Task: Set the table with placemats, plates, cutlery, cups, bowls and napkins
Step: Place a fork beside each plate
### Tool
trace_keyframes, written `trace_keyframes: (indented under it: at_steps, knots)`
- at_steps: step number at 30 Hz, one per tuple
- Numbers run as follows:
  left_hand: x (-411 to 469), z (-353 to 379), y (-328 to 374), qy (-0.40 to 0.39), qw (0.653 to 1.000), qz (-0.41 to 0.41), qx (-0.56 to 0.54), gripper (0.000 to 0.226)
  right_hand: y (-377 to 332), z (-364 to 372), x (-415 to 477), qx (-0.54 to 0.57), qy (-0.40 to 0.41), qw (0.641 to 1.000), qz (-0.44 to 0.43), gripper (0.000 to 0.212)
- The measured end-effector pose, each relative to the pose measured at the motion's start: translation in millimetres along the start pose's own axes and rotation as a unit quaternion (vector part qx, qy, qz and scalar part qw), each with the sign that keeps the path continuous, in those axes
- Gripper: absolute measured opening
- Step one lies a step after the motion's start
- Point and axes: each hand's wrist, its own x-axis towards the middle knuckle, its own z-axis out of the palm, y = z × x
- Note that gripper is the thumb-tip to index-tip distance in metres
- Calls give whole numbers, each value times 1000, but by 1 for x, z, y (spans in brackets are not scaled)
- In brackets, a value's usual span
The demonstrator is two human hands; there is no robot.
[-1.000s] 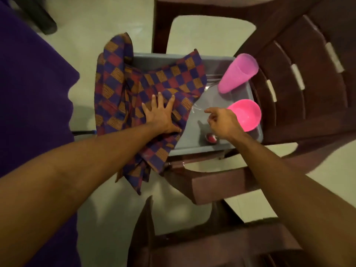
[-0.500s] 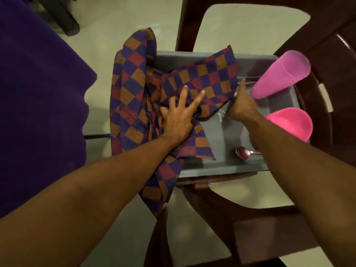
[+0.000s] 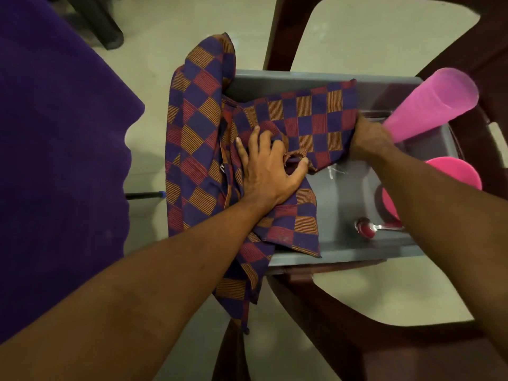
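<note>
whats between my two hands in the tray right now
A stretch of the checkered cloth spans from the left hand to the right hand, covering the grey tray there; head view.

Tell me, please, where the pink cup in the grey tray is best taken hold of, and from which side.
Grip the pink cup round its middle, coming from above and the right. It lies tilted, its wider end raised over the far right corner of the grey tray and free; its narrow end sits low beside the right hand, so room there is probably tight.
</note>
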Motion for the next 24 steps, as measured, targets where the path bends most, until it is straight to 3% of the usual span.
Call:
trace_keyframes:
  at_steps: [3,8,11,14,18,24]
  knots:
    - [2,1,3,-17,1000,-8,24,51,0,-2,0,-14,5,1000,7,45]
    - [1,-2,1,15,999,-9,-42,17,10,-2,1,-6,44,999,-21,43]
    - [-1,-3,2,27,999,-4,-44,37,9,-6,-1,-5,32,999,-27,53]
    - [-1,0,1,-4,999,51,16,58,5,-10,1,-45,-15,998,-30,62]
    - [1,2,2,-24,997,61,51,23,5,-11,2,-66,-25,997,-19,66]
    - [2,1,6,-10,999,16,27,21,13,-11,-6,-121,-30,990,-66,38]
